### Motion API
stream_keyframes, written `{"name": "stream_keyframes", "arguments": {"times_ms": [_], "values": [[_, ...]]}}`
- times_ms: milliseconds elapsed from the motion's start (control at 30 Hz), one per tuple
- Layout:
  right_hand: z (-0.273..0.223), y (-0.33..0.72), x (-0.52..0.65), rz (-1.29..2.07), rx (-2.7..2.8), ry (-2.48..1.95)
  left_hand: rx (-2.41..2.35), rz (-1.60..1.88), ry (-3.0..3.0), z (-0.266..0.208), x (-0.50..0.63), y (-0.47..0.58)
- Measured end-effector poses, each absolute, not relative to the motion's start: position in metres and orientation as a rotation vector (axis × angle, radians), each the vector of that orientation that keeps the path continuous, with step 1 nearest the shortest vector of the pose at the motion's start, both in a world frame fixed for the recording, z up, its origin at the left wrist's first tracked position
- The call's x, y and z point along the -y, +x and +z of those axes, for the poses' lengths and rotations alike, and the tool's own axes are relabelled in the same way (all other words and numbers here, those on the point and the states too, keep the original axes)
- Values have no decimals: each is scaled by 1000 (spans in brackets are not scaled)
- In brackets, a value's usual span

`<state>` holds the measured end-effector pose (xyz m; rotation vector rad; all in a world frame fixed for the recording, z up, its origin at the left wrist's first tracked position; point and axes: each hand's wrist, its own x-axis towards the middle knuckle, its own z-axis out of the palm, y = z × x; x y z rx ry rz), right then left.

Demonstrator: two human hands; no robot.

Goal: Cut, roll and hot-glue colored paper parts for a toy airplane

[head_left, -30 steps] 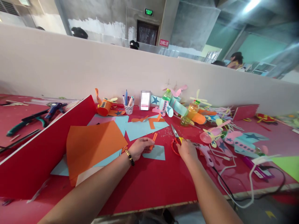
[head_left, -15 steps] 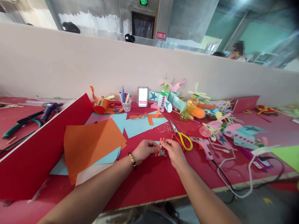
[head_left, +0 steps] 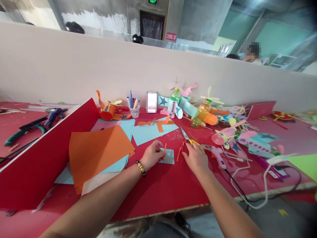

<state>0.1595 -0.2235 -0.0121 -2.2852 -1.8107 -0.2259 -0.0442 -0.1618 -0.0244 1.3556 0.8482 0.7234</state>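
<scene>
My left hand (head_left: 151, 155) pinches a thin orange paper strip (head_left: 164, 149) between thumb and fingers. Beneath it a small light-blue paper piece (head_left: 169, 156) lies on the red table. A second orange strip (head_left: 178, 154) rests on the table between my hands. My right hand (head_left: 197, 159) lies over the handles of the scissors (head_left: 184, 134), its fingers curled onto them. The blades point away from me, and the hand hides most of the yellow handle.
Left are stacked orange (head_left: 99, 155) and blue sheets beside a red divider (head_left: 49, 158). A pink glue gun (head_left: 218, 157) with cords lies right. Paper-and-bottle airplanes (head_left: 201, 112), a pen cup (head_left: 134, 111) and a blurred white panel (head_left: 152, 102) stand behind.
My hands have parted. The right let go of the orange strips and moved right onto the scissors; one strip now lies on the table, and the left still holds one.
</scene>
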Motion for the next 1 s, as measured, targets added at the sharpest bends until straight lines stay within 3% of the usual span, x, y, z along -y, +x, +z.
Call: {"name": "stream_keyframes", "arguments": {"times_ms": [133,267,733,867,1000], "values": [[-16,170,232,-297,1789,-2429,-859,767,1484,-34,159,-43],[-17,174,225,-133,1751,-2568,-873,756,1528,-37,159,-41],[0,167,130,-17,1654,-2514,-877,784,1515,-42,159,-39],[11,163,141,-80,1764,-2353,-866,758,1485,-39,159,-40],[4,143,196,-3,2051,-1815,-872,743,1525,-40,160,-39]]}}
